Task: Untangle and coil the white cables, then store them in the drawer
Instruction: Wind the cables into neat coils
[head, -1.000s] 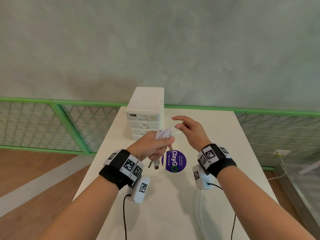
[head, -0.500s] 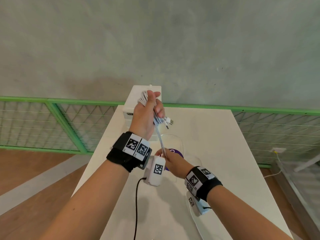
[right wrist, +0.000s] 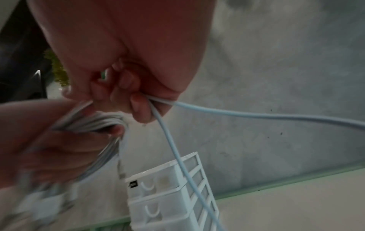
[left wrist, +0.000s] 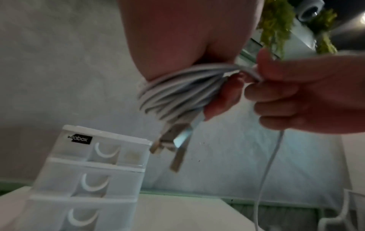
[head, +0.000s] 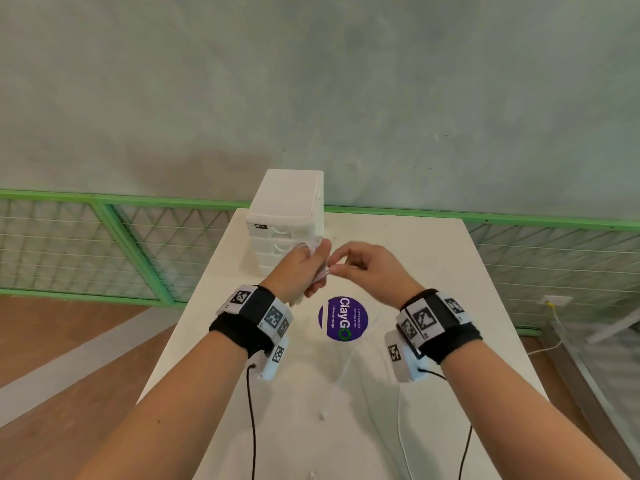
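Cables [left wrist: 173, 93] sit bunched in a coil in my left hand [head: 301, 268], held up above the tabletop [head: 433, 265] just in front of the drawer unit [head: 287, 206]. My left grip is closed round the coil: in the left wrist view the loops wrap across my fingers [left wrist: 223, 100], and plugs [left wrist: 173, 140] hang blurred below them. How many cables make up the coil I cannot tell. My right hand [head: 370, 271] is beside the left, nearly touching it; its grip is a narrow pinch on a loose strand [right wrist: 247, 114]. In the right wrist view that strand leaves my fingertips [right wrist: 140, 106] in two runs, one off to the right edge where it is cut off, one down past the drawers. From the head view the coil is almost wholly hidden behind my left hand, only a pale edge showing, and the strand is a faint line trailing down over the tabletop toward me beside a purple sticker [head: 343, 318]. The drawer unit's drawers all look closed; its lowest part is hidden behind my left hand in the head view. Both wrists wear black bands [head: 249, 317] with square markers. A green-framed mesh rail [head: 131, 237] runs behind the tabletop
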